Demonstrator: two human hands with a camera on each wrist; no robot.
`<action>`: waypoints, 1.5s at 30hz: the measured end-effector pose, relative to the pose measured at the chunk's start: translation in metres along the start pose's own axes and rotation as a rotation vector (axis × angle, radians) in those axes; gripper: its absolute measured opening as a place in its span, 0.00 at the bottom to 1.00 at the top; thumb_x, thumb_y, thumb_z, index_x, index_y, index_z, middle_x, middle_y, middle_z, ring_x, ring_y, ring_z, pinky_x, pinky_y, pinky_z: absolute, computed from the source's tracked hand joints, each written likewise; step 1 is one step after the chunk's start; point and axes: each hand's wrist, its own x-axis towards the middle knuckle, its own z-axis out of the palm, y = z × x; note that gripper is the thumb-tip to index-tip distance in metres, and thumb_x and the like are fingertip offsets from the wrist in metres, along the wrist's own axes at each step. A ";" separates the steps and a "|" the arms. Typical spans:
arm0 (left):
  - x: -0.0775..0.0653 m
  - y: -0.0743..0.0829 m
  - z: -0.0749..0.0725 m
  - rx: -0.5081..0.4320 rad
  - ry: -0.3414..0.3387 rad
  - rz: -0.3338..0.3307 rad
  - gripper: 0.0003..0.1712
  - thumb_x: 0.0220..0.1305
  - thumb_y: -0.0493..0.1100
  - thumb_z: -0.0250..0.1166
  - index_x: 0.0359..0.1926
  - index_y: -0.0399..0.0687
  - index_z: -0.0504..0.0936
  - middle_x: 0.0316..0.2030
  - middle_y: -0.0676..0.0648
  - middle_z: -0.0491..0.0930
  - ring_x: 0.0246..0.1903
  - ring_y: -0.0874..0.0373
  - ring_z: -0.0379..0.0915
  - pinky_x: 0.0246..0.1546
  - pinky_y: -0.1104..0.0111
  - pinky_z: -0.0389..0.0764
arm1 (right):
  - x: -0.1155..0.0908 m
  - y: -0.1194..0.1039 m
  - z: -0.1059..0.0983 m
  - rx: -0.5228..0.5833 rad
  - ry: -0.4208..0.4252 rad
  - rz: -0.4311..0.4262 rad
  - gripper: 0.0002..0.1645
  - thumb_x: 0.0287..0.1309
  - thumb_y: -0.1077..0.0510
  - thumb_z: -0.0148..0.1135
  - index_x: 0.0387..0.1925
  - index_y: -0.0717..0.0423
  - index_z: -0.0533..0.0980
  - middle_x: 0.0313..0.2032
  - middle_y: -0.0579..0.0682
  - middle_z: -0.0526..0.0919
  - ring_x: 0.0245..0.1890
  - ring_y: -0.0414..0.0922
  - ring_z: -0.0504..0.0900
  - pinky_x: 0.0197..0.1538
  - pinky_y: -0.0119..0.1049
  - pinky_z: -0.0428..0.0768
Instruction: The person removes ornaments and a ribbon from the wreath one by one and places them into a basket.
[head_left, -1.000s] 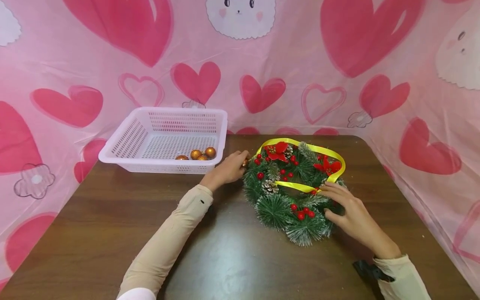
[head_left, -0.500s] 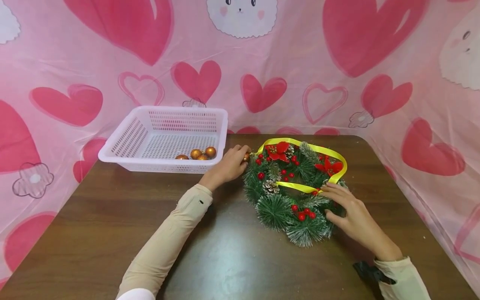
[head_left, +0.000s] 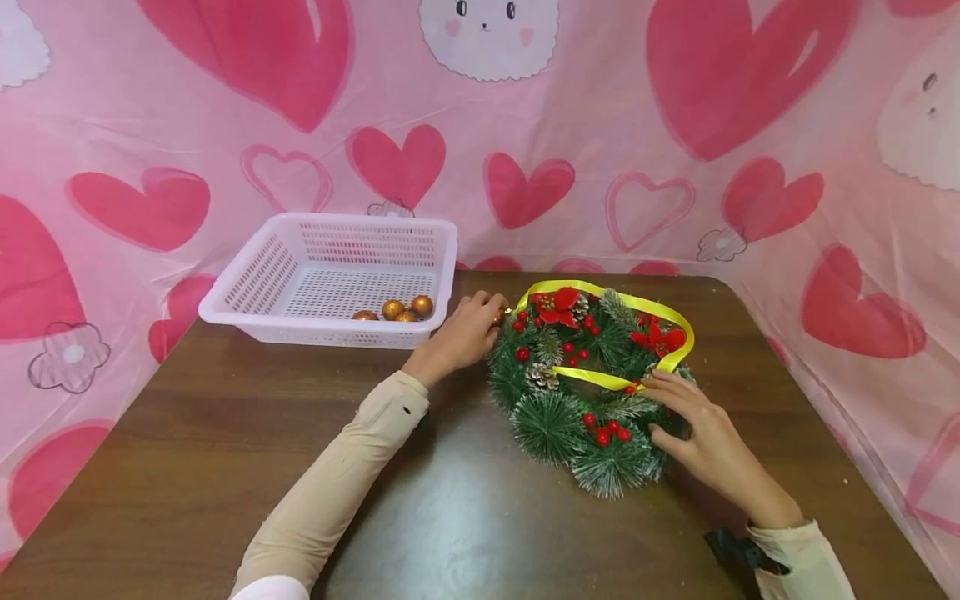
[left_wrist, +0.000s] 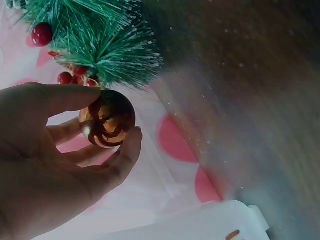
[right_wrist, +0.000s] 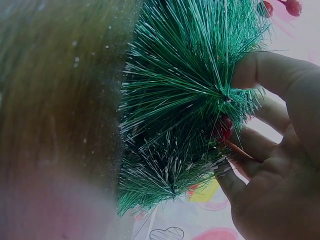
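Observation:
In the left wrist view my left hand (left_wrist: pixel 75 145) pinches a shiny copper-coloured Christmas ball (left_wrist: pixel 107 119) between thumb and fingertips. The head view has the same left hand (head_left: pixel 465 333) at the left edge of a green Christmas wreath (head_left: pixel 551 425), with the ball mostly hidden behind its fingers. A yellow ribbon (head_left: pixel 600 379) lies across the wreath, among red flowers, red berries and frosted pine cones. My right hand (head_left: pixel 705 429) rests on the wreath's right side, fingers spread and thumb apart; in the right wrist view its fingertips lie among the green needles (right_wrist: pixel 185 75).
A white perforated basket (head_left: pixel 330 333) stands at the back left of the brown wooden table (head_left: pixel 450 500). Several copper-coloured balls (head_left: pixel 392 309) lie in its right front corner. Behind the table hangs a pink cloth (head_left: pixel 585 108) printed with hearts.
My left hand has shifted slightly to the right and back with the ball, closer to the wreath's upper left edge. The right hand and the wreath stay nearly where they were.

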 end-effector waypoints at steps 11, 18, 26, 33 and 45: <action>-0.003 0.007 -0.009 -0.012 0.052 0.025 0.20 0.64 0.34 0.63 0.58 0.40 0.75 0.51 0.37 0.76 0.48 0.40 0.71 0.56 0.52 0.71 | 0.002 0.000 -0.002 0.034 -0.032 0.022 0.29 0.48 0.67 0.73 0.55 0.60 0.79 0.62 0.62 0.73 0.65 0.64 0.65 0.54 0.74 0.67; -0.004 0.007 -0.012 -0.016 0.060 0.029 0.20 0.65 0.35 0.64 0.57 0.40 0.75 0.50 0.37 0.76 0.47 0.40 0.71 0.55 0.52 0.71 | 0.002 -0.001 -0.001 0.045 -0.040 0.036 0.28 0.49 0.67 0.73 0.55 0.60 0.79 0.62 0.62 0.74 0.65 0.65 0.65 0.54 0.74 0.66; -0.005 0.010 -0.018 -0.011 0.084 0.057 0.21 0.62 0.34 0.64 0.57 0.39 0.76 0.50 0.37 0.77 0.48 0.41 0.72 0.54 0.53 0.71 | 0.001 -0.001 -0.001 0.023 -0.020 0.007 0.28 0.49 0.68 0.72 0.55 0.58 0.79 0.62 0.61 0.74 0.66 0.63 0.65 0.53 0.72 0.68; -0.005 0.013 -0.023 -0.029 0.066 0.047 0.22 0.63 0.34 0.64 0.59 0.41 0.75 0.52 0.38 0.76 0.48 0.41 0.71 0.55 0.53 0.71 | -0.001 -0.001 -0.001 0.022 -0.029 0.018 0.29 0.49 0.67 0.72 0.56 0.59 0.79 0.63 0.61 0.73 0.66 0.63 0.65 0.53 0.72 0.68; -0.008 0.020 -0.032 -0.050 0.089 0.059 0.22 0.62 0.34 0.64 0.58 0.41 0.76 0.52 0.39 0.75 0.49 0.42 0.70 0.54 0.53 0.71 | 0.001 -0.002 -0.002 0.046 -0.028 0.024 0.29 0.48 0.67 0.73 0.55 0.59 0.79 0.63 0.62 0.73 0.66 0.65 0.65 0.54 0.73 0.67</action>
